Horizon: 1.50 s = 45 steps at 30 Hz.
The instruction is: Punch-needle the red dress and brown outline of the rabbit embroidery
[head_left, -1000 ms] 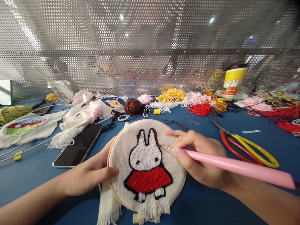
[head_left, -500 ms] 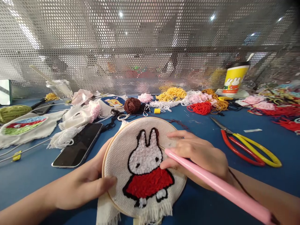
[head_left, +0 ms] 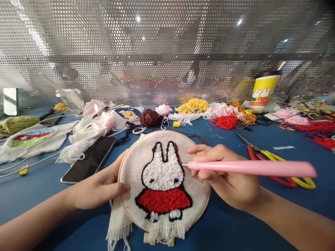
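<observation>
A round wooden embroidery hoop (head_left: 120, 188) is gripped at its left rim by my left hand (head_left: 104, 186), thumb on the front of the cloth. Stretched in it is cream fabric (head_left: 201, 195) with a fringed lower edge. Worked in yarn on the fabric is a white rabbit (head_left: 162, 174) with black outline and red dress; some brown yarn edges its right ear. My right hand (head_left: 227, 177) pinches a pink-handled punch needle (head_left: 251, 168), held nearly level. Its thin metal tip points left and meets the outline beside the rabbit's head.
Red-and-yellow scissors (head_left: 277, 157) lie right of my right hand. A black phone (head_left: 91, 160) rests left of the hoop. Behind are a brown yarn ball (head_left: 149, 118), red yarn (head_left: 223, 121), yellow yarn (head_left: 192, 105) and a yellow cup (head_left: 265, 90), before a perforated metal screen (head_left: 167, 45).
The punch needle has swung from a steep slant to nearly level, its handle end rising. My right hand has turned with it. The hoop has rotated slightly in my left hand.
</observation>
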Motion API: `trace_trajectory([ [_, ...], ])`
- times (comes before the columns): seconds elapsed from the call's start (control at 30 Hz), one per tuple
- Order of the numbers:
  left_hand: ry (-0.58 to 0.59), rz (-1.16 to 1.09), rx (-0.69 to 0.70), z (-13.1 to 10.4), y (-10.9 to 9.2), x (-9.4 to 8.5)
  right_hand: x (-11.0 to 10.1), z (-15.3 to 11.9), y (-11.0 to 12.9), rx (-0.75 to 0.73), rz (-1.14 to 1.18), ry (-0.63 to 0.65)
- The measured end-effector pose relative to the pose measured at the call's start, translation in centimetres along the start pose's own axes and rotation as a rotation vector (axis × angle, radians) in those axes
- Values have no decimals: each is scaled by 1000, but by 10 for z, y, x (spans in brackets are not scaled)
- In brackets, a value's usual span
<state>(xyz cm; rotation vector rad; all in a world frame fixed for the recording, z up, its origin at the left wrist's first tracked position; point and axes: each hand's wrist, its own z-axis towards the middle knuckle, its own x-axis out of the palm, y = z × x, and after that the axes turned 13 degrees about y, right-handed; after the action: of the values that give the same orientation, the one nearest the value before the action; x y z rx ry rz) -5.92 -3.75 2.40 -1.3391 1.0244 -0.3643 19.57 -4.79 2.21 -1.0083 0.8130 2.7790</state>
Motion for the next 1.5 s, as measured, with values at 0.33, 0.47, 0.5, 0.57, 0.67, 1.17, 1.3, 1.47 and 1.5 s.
trace_trajectory([
  [0.33, -48, -45, 33, -1, -1, 3, 2, -2, 2, 42, 210, -125],
  [0.47, -47, -76, 57, 1, -3, 4, 1, -3, -2, 27, 155, -81],
  [0.5, -48, -82, 59, 1, -4, 5, 1, -3, -3, 26, 142, -71],
  [0.57, -48, -99, 58, 1, -5, 5, 0, -5, -4, 27, 117, -52],
  [0.67, -37, -114, 46, 1, -4, 5, 1, -7, -5, 40, 86, -30],
  [1.17, -33, -97, 11, 1, -3, 5, 2, 4, 10, 15, -402, 53],
  [1.3, -24, -81, -19, 1, -6, 5, 3, 6, 5, 10, -355, 106],
  [1.47, -108, -21, 25, 4, -9, 5, 9, 7, -7, -25, -507, 131],
  [1.5, -151, -53, 38, 5, -9, 5, 9, 7, -10, -53, -562, 106],
])
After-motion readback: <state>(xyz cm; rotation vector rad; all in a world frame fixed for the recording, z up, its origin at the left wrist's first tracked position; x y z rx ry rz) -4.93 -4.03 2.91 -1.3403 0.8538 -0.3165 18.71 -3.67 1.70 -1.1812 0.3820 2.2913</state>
